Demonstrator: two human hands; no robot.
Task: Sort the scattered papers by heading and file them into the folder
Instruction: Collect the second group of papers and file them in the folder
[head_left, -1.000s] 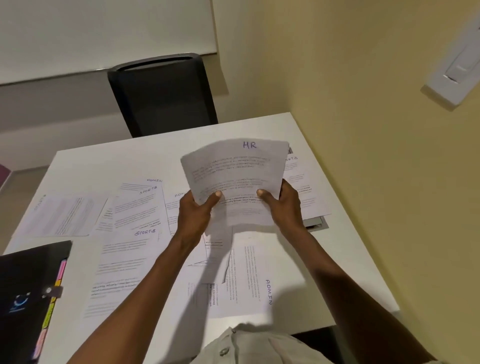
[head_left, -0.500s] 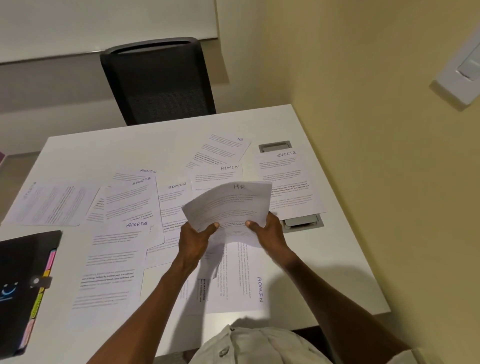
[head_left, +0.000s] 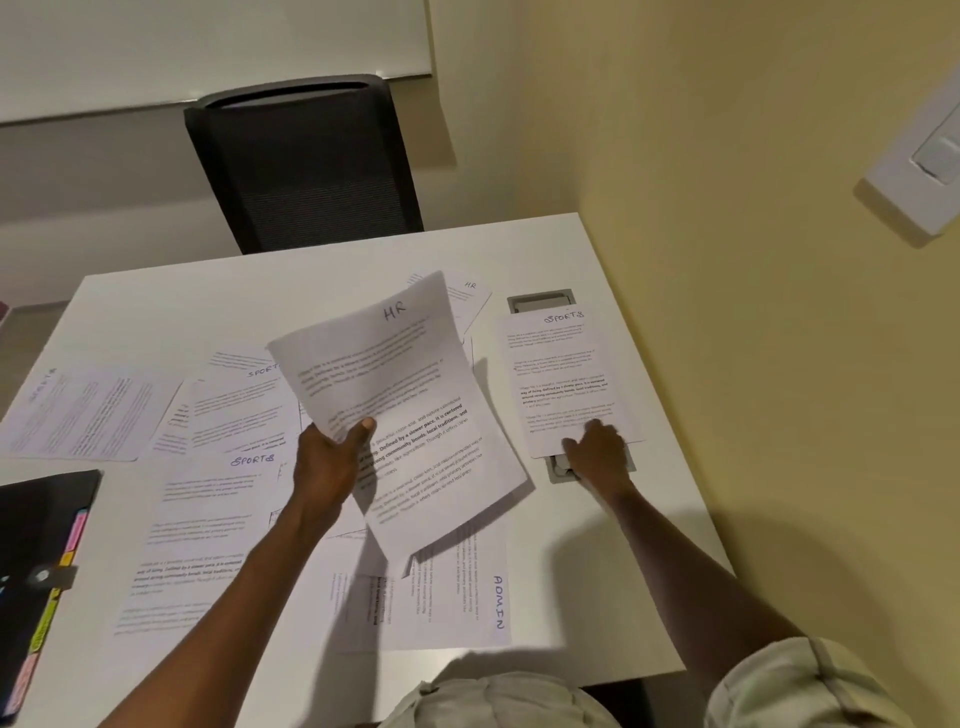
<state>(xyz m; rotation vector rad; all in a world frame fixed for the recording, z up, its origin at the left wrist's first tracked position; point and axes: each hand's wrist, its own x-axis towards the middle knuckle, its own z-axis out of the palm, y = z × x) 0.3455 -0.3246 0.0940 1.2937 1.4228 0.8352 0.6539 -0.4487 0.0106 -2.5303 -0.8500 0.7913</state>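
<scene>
office: desk (head_left: 597, 270), mesh chair (head_left: 306, 161), whiteboard (head_left: 208, 47).

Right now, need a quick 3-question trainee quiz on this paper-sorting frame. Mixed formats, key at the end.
1. True or false: the left hand holds the HR sheets up off the white table.
2. The right hand touches the near edge of a sheet headed: A) ADMIN B) SPORTS C) HR
3. Fill in: the black tabbed folder lies at the table's ____ edge.

Key: 1 true. 2 B, the SPORTS sheet beside the wall. 3 left.
</scene>
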